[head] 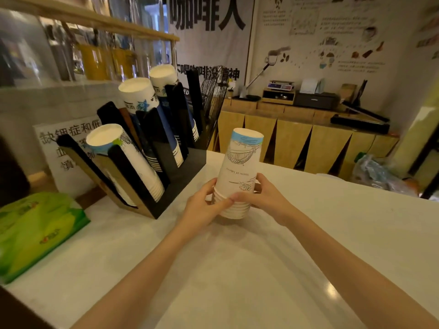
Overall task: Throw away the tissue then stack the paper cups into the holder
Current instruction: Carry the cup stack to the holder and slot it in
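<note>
An upside-down stack of white paper cups [241, 167] with blue line drawings stands on the white counter [237, 269]. My left hand [204, 205] grips its lower left side and my right hand [263, 195] grips its lower right side, near the rims. To the left, the black cup holder [171, 172] leans back with three tilted cup stacks in its slots: a near white one [123, 160], a middle one [147, 110] and a far one [171, 91]. No tissue is visible.
A green tissue pack [35, 229] lies at the counter's left edge. A printed sign [64, 153] stands behind the holder. Beyond the counter are a wooden cabinet [297, 138] with devices on top and a plastic bag [375, 174] at the right.
</note>
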Available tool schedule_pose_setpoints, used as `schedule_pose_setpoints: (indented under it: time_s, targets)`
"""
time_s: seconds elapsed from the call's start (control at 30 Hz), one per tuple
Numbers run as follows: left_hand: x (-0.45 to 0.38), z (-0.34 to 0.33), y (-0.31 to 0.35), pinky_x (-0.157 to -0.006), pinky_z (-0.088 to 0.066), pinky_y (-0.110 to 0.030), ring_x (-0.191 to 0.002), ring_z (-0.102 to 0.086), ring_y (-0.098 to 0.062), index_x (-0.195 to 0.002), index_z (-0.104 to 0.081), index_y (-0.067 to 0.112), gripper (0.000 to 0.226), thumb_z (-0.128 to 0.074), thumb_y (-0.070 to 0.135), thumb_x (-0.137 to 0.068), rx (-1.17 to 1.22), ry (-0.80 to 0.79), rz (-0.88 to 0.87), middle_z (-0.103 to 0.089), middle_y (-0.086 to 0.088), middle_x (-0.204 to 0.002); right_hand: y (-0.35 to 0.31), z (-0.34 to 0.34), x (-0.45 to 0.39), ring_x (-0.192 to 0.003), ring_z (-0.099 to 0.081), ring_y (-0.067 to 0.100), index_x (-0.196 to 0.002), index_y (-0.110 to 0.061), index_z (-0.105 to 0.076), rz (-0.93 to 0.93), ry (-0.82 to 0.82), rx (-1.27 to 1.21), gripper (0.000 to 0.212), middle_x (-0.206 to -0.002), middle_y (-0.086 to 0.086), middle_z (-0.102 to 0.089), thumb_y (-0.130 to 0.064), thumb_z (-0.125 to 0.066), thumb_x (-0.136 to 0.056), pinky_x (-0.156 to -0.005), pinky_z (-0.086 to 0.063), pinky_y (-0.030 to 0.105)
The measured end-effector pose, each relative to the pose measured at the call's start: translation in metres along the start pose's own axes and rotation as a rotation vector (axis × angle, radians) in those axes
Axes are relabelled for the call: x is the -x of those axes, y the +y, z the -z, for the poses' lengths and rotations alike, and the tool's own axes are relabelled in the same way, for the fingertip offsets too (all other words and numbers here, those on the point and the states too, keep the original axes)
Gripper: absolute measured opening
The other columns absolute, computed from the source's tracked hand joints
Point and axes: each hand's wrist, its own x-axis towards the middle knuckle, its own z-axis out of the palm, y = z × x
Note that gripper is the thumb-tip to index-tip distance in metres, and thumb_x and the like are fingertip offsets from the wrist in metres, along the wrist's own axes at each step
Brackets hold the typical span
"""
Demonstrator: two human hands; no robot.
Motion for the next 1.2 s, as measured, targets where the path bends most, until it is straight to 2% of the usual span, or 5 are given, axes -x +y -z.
schedule_pose_setpoints:
  time_s: [0.3,0.4,0.57,0.77,1.2]
  targets:
    - [0.012,0.080,0.076,-0.084,-0.050,-0.017,-0.107,-0.055,-0.004,-0.134,-0.036,0.030,0.071,-0.069,0.034,-0.072,-0.067,0.111,-0.255,-0.055,0.012,-0.123,-0.101,-0.035,0.017,-0.111,-0.058,0.013,-0.129,-0.022,-0.042,0.280,0.044,-0.011,0.082,-0.123,-0.004,-0.060,-0.033,-0.078,-0.056,-0.095,-0.050,0.039]
    - [0.025,0.114,0.104,-0.093,-0.049,-0.030,-0.114,-0.052,-0.009,-0.134,-0.034,0.031,0.072,-0.068,0.036,-0.071,-0.124,0.170,-0.332,-0.054,0.013,-0.125,-0.138,-0.056,0.023,-0.112,-0.058,0.016,-0.129,-0.023,-0.043,0.378,0.026,-0.040,0.085,-0.123,-0.003,-0.061,-0.035,-0.077,-0.052,-0.093,-0.050,0.040]
    - [0.036,0.173,0.133,-0.083,-0.051,-0.025,-0.109,-0.056,-0.011,-0.123,-0.042,0.038,0.057,-0.069,0.037,-0.072,-0.192,0.184,-0.433,-0.058,0.012,-0.115,-0.182,-0.097,0.018,-0.090,-0.064,-0.005,-0.119,-0.029,-0.047,0.500,0.023,-0.050,0.064,-0.103,-0.018,-0.064,-0.020,-0.076,-0.063,-0.072,-0.056,0.018]
    - [0.036,0.231,0.129,-0.071,-0.044,-0.011,-0.100,-0.056,-0.003,-0.129,-0.040,0.031,0.064,-0.069,0.036,-0.072,-0.229,0.162,-0.390,-0.059,0.011,-0.113,-0.197,-0.143,0.003,-0.095,-0.061,0.001,-0.100,-0.039,-0.047,0.517,0.023,-0.062,0.046,-0.102,-0.016,-0.064,-0.021,-0.075,-0.068,-0.075,-0.055,0.021]
    - [0.015,0.270,0.073,-0.070,-0.047,-0.011,-0.099,-0.055,0.002,-0.122,-0.042,0.029,0.067,-0.073,0.042,-0.064,-0.255,-0.073,-0.179,-0.057,0.022,-0.108,-0.170,-0.190,-0.021,-0.105,-0.055,0.003,-0.124,-0.029,-0.041,0.360,-0.049,0.124,0.065,-0.111,-0.016,-0.059,-0.031,-0.074,-0.068,-0.087,-0.049,0.024]
